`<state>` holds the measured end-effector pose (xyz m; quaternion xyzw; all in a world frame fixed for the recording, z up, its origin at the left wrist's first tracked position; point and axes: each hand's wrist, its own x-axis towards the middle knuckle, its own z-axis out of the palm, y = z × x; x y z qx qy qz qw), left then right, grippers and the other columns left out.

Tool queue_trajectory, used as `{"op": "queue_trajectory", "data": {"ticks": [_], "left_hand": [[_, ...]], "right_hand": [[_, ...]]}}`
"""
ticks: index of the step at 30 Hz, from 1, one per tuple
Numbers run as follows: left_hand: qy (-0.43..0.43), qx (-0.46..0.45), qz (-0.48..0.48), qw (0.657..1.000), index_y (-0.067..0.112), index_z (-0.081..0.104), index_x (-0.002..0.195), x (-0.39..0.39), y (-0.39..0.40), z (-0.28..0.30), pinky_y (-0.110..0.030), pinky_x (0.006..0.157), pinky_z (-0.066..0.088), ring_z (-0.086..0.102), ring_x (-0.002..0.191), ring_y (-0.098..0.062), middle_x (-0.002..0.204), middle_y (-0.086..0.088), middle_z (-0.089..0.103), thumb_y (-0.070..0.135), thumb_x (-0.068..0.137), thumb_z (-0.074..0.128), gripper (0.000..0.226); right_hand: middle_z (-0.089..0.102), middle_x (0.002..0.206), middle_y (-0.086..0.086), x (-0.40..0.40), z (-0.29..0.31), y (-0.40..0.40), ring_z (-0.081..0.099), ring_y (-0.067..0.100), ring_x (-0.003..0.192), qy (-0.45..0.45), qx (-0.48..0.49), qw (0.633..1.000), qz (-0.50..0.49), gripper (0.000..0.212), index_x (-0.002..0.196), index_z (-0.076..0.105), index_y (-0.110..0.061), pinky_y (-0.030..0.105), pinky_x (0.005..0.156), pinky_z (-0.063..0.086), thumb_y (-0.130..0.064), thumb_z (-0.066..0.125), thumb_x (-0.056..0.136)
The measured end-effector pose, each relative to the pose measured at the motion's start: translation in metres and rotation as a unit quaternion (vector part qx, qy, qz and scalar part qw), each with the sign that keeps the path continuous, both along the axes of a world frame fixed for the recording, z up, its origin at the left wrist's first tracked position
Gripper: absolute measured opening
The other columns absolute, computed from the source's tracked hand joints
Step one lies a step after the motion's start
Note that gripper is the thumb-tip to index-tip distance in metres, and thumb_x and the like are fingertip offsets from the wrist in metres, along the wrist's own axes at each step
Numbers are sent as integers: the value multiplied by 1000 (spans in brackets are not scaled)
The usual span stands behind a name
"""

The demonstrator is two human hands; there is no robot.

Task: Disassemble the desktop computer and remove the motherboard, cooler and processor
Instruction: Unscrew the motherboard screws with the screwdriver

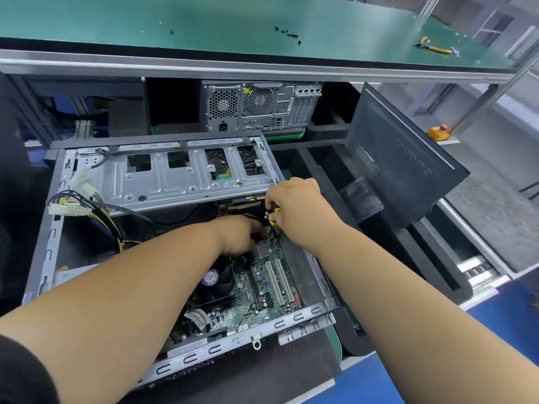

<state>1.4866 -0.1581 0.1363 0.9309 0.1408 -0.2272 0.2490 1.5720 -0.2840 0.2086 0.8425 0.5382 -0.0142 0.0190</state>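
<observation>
**Both hands inside the open computer case**

Motherboard (pixel 262 290) lies in the open case (pixel 43 243) nearest, cooler (pixel 217 279) mounted on it. Left hand (pixel 236 236) reaches deep inside, grasp unclear. Right hand (pixel 291 205) pinches a yellow-handled tool (pixel 275 217). Beyond, loose screws (pixel 287 33) dot the table (pixel 204 21).

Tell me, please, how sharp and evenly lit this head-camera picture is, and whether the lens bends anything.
Head view: the motherboard is fairly sharp and evenly lit; the case interior beneath the drive cage lies in shadow, so what the left hand touches is unclear; the green bench edge bows, a sign of wide-angle distortion; the floor at far right looks soft and washed out.
</observation>
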Motion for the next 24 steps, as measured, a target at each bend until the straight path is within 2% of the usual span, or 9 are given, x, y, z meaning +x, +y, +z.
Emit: {"op": "queue_trajectory", "data": {"ticks": [4, 6, 9, 13, 18, 22, 24], "left_hand": [[-12, 26, 0, 1000, 40, 53, 133, 0, -1, 0, -33, 101, 46, 54, 121, -17, 138, 9, 55, 21, 89, 51, 48], [-9, 25, 1, 1000, 42, 50, 135, 1, -2, -2, -33, 99, 47, 54, 120, -19, 138, 7, 54, 22, 89, 51, 50], [1, 30, 0, 1000, 47, 44, 138, 2, -4, -4, -30, 95, 46, 54, 118, -22, 137, 0, 54, 23, 89, 50, 55], [29, 32, 1, 999, 52, 39, 139, 3, -4, -8, -44, 112, 30, 41, 132, -30, 147, -4, 44, 25, 91, 47, 56], [42, 26, -10, 999, 54, 39, 139, 4, -4, -9, -45, 113, 28, 32, 138, -35, 152, -8, 35, 28, 91, 47, 55], [46, 23, -11, 999, 56, 38, 138, 3, -4, -9, -45, 113, 29, 28, 139, -36, 151, -9, 32, 29, 92, 47, 54], [54, 27, -12, 998, 58, 35, 139, 3, -4, -9, -47, 114, 26, 20, 143, -37, 154, -12, 27, 32, 93, 46, 54]], "right_hand": [[64, 104, -6, 1, 0, 7, 54, 20, 101, -11, -41, 999, 4, 8, 100, 65, -28, 32, 79, 27, -25, 64, 93], [65, 102, -5, 0, 0, 10, 56, 21, 99, -26, -57, 998, 8, 9, 99, 67, -28, 31, 77, 24, -24, 66, 91], [65, 104, -4, 0, 2, 11, 55, 22, 102, -21, -59, 998, 9, 9, 101, 66, -27, 31, 78, 25, -27, 66, 91], [65, 107, -4, -2, 5, 10, 55, 22, 106, -19, -67, 998, 8, 11, 104, 66, -27, 33, 86, 32, -28, 63, 94], [64, 114, -3, -4, 13, 11, 54, 22, 111, -15, -102, 995, 0, 14, 110, 65, -27, 35, 97, 37, -28, 61, 97], [63, 112, -4, -4, 11, 9, 54, 21, 109, -22, -80, 997, 5, 13, 109, 64, -27, 34, 95, 38, -27, 60, 97], [63, 111, -5, -5, 8, 8, 54, 21, 107, -30, -79, 996, 7, 13, 108, 64, -28, 34, 92, 37, -26, 61, 96]]}}
